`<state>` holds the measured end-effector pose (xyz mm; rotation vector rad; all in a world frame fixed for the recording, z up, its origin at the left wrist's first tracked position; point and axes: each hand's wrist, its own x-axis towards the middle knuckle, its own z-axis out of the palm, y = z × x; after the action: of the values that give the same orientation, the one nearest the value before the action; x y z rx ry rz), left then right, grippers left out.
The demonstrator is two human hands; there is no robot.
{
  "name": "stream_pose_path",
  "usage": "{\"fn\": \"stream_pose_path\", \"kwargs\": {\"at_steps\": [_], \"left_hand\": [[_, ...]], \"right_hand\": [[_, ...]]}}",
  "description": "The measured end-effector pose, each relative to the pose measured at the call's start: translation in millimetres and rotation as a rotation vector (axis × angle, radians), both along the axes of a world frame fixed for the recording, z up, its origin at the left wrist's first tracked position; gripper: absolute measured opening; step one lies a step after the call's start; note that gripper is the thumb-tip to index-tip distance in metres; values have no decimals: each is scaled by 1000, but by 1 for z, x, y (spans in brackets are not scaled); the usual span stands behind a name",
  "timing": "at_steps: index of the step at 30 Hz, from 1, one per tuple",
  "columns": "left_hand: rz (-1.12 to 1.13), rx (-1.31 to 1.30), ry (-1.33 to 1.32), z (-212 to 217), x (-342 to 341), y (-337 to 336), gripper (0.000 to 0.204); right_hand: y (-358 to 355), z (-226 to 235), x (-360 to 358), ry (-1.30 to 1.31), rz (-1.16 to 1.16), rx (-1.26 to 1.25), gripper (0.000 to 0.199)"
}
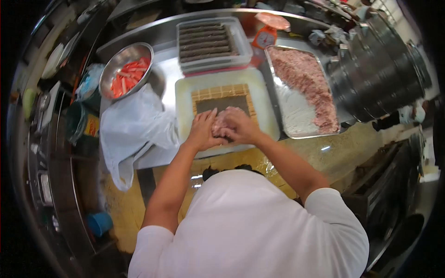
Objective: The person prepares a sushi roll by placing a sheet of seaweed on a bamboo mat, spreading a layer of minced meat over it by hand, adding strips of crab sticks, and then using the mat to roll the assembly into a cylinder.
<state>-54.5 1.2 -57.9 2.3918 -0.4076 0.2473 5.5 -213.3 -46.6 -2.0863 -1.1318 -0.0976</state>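
Observation:
A lump of pink minced meat (222,124) lies on a dark seaweed sheet (232,103), which rests on a bamboo rolling mat (220,91). Under the mat is a pale cutting board (185,95). My right hand (241,125) curls over the lump, its fingers closed on the meat. Against the lump's left side lies my left hand (201,130), fingers stretched forward over the sheet and thumb along the near side. Both hands hide the near part of the seaweed and mat.
Behind the board stands a plastic tub (208,60) of dark rolls. A tray (293,134) of minced meat sits right, near an orange scale (265,38). On the left are a steel bowl (105,76) of red-and-white sticks and a white plastic bag (132,120). Stacked metal containers (375,69) stand far right.

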Motion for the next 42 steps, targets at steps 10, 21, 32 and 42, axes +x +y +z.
{"fn": "stream_pose_path", "kwargs": {"at_steps": [10,21,32,42], "left_hand": [[-98,6,26,10,-1,4,87],[-70,-39,-25,0,4,0,80],[-32,-48,-68,-8,-4,1,74],[-7,-34,-38,-15,-7,3,73]], "right_hand": [[-18,1,-6,-124,112,-135,61],[-19,-24,-3,-72,-5,21,54],[-31,-10,-7,-71,-75,-83,66],[-39,2,-11,13,-239,-130,58]]}}
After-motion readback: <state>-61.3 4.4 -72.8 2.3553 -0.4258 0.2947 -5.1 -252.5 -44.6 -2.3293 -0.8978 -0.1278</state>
